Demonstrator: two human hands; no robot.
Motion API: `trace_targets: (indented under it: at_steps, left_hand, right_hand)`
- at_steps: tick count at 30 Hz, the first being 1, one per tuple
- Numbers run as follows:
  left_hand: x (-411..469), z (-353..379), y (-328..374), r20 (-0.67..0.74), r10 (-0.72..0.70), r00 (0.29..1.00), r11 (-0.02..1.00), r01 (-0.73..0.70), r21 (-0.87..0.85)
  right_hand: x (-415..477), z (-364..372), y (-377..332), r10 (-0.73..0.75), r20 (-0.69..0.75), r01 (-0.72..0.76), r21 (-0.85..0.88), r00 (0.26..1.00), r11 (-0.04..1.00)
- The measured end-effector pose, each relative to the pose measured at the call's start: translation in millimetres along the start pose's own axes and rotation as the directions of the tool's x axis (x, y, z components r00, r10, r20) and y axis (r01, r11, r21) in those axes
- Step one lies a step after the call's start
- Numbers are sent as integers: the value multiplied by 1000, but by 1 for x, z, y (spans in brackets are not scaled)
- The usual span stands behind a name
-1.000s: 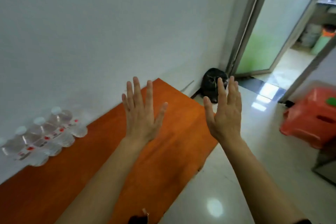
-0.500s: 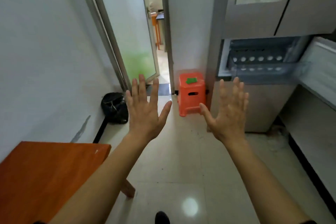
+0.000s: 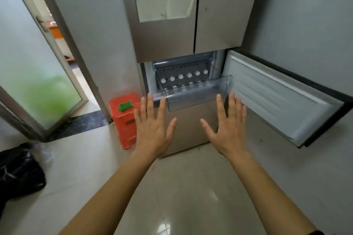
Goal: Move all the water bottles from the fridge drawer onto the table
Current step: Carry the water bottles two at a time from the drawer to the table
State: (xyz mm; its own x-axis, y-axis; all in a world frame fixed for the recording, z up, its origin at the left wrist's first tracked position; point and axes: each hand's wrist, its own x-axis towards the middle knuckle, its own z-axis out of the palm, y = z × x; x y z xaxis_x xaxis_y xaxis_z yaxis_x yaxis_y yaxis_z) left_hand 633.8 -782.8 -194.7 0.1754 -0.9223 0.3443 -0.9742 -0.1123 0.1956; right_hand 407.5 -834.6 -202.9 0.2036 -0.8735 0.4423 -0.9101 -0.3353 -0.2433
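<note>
A steel fridge (image 3: 166, 34) stands ahead with a lower door (image 3: 277, 99) swung open to the right. Its clear plastic drawer (image 3: 196, 95) is pulled out, and several water bottles (image 3: 184, 77) stand inside in rows, only their white caps plainly showing. My left hand (image 3: 152, 128) and my right hand (image 3: 227, 129) are stretched forward, backs up, fingers spread, holding nothing. Both hover in front of and below the drawer, apart from it. The table is out of view.
An orange plastic stool (image 3: 125, 118) with a green item on top stands left of the fridge. A black bag (image 3: 18, 175) lies on the floor at the left. A frosted glass door (image 3: 32, 86) stands open at the left. Pale tiled floor (image 3: 181, 196) lies underfoot.
The view has swung from the orange table with bottles, past the doorway, to face the fridge, which is now nearer. Both hands stay open and empty.
</note>
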Motion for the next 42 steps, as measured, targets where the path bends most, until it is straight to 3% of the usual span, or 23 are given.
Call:
trace_targets:
  at_steps: [10, 14, 21, 29, 34, 37, 42]
  left_hand:
    - [144, 72, 61, 116, 49, 992, 999, -46, -28]
    - [202, 113, 80, 206, -9, 978, 1000, 7, 13]
    - [287, 172, 88, 376, -213, 902, 976, 214, 40]
    - [351, 214, 67, 445, -319, 837, 938, 345, 23]
    - [377, 256, 44, 473, -282, 834, 937, 345, -50]
    - [388, 288, 30, 547, -266, 794, 914, 388, -119]
    - [415, 320, 15, 565, -293, 771, 912, 402, -77]
  right_hand:
    - [124, 46, 97, 102, 24, -104, 94, 994, 990]
    - [190, 84, 138, 61, 159, -88, 174, 985, 981]
    - [301, 143, 187, -80, 393, 31, 129, 916, 991]
    - [376, 207, 199, -171, 531, 120, 130, 830, 984]
    - [401, 248, 195, -154, 575, 49, 194, 804, 980]
    - [415, 276, 190, -136, 637, 4, 205, 758, 979]
    - [439, 322, 178, -170, 703, 19, 217, 691, 976]
